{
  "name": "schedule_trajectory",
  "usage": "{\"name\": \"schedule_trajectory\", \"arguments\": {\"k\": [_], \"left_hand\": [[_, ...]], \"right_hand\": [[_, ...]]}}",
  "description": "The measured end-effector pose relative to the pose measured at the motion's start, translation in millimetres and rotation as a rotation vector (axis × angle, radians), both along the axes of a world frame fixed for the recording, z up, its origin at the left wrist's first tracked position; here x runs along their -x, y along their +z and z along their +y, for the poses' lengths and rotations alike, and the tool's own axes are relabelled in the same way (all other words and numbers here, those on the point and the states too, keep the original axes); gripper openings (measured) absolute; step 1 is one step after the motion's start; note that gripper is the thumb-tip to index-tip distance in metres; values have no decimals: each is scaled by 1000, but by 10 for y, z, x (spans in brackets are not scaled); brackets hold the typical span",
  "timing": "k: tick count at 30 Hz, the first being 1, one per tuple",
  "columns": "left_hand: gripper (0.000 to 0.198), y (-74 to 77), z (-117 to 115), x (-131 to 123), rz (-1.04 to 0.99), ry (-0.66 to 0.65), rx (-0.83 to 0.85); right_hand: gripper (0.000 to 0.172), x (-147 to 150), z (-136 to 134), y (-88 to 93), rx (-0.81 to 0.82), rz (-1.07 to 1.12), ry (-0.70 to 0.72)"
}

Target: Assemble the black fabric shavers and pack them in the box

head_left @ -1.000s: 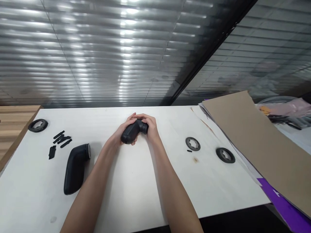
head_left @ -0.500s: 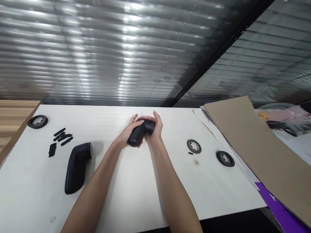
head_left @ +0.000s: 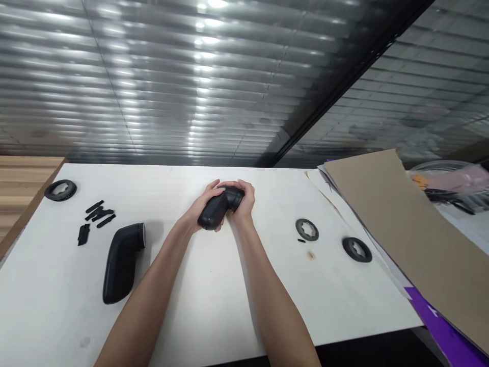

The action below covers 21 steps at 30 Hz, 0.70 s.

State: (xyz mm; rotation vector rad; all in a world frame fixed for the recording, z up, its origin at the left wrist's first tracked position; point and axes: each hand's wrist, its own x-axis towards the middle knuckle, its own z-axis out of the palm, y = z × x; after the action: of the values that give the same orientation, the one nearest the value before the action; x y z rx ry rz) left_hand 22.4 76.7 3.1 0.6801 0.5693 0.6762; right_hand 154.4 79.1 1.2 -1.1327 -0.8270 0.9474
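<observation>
A black angled handheld device (head_left: 214,210), which looks like a fabric shaver, is held between both hands above the middle of the white table. My left hand (head_left: 199,206) wraps round its body, thumb on top. My right hand (head_left: 246,203) is closed round the head end on the right, its fingers curled over the rim. The face of that head is hidden in my right palm. To the left, a second black shaver (head_left: 119,265) lies on its side, with a metal mesh showing at its head.
Black rings with notched openings lie at the far left (head_left: 60,190) and at the right (head_left: 307,230), (head_left: 357,250). Several small black strips (head_left: 100,211) and a flat black piece (head_left: 83,235) are at left. Brown cardboard (head_left: 405,204) covers the right edge; a blind-covered window (head_left: 160,92) stands behind.
The fingers of my right hand have curled inward over the shaver's head, where they stood up before. The shaver has shifted very slightly left; the view has moved a little.
</observation>
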Motion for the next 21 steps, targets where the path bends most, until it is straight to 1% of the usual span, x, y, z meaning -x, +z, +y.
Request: {"name": "schedule_trajectory", "arguments": {"k": [4, 9, 12, 14, 17, 19, 21], "left_hand": [[90, -6, 17, 10, 7, 1, -5], [72, 2, 29, -28, -24, 30, -36], [62, -3, 52, -50, -37, 79, -6], [58, -13, 76, -41, -53, 145, -12], [63, -29, 106, 9, -59, 275, -75], [68, -32, 114, 46, -42, 346, -112], [71, -24, 115, 69, -22, 375, -134]], "right_hand": [[45, 27, -10, -6, -41, 21, -11], [44, 43, 35, -66, -123, 39, 27], [44, 68, 64, -99, -173, 49, -25], [44, 77, 72, -119, -167, 14, -54], [55, 60, 72, -148, -99, -15, -22], [65, 35, 65, -163, -77, -5, 54], [71, 17, 56, -169, -78, -8, 133]]}}
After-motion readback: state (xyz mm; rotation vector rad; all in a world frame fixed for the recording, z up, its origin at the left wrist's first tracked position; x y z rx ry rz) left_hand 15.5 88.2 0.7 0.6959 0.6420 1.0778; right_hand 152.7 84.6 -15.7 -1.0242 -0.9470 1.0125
